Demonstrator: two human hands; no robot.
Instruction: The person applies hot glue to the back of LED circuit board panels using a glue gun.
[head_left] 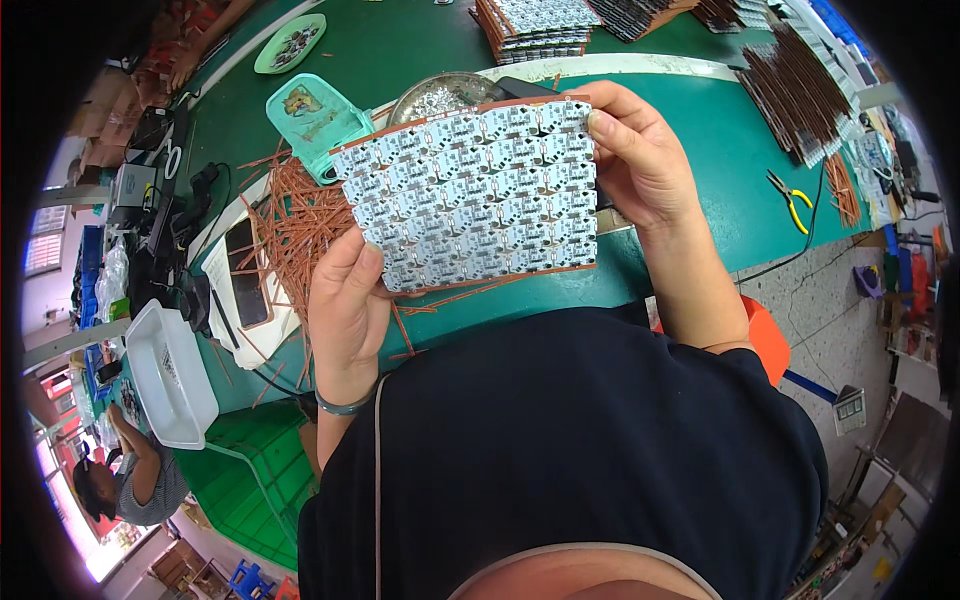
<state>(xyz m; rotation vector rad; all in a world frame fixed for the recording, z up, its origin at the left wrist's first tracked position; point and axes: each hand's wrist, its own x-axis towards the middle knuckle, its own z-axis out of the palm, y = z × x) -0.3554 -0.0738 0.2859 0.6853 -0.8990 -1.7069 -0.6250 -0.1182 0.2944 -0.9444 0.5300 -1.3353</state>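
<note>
Between my two hands I hold up a circuit board panel (480, 195), light blue-white with rows of repeated small parts and brown edge strips. My left hand (350, 290) pinches its lower left corner, thumb on the face. At the upper right corner my right hand (645, 145) grips it, thumb in front and fingers behind. Just left of the panel lies a heap of thin brown strips (300, 225). Behind its top edge a round metal dish (440, 95) of small silvery parts is partly hidden, beside a mint-green plastic scoop (315, 115).
Stacks of panels (535, 30) stand at the far side, with more brown panels (795, 90) at the right. Yellow-handled pliers (793, 205) lie on the green table. A phone (247, 270), a white bin (172, 375) and a green crate (255, 490) are leftward. Another person (135, 470) sits at lower left.
</note>
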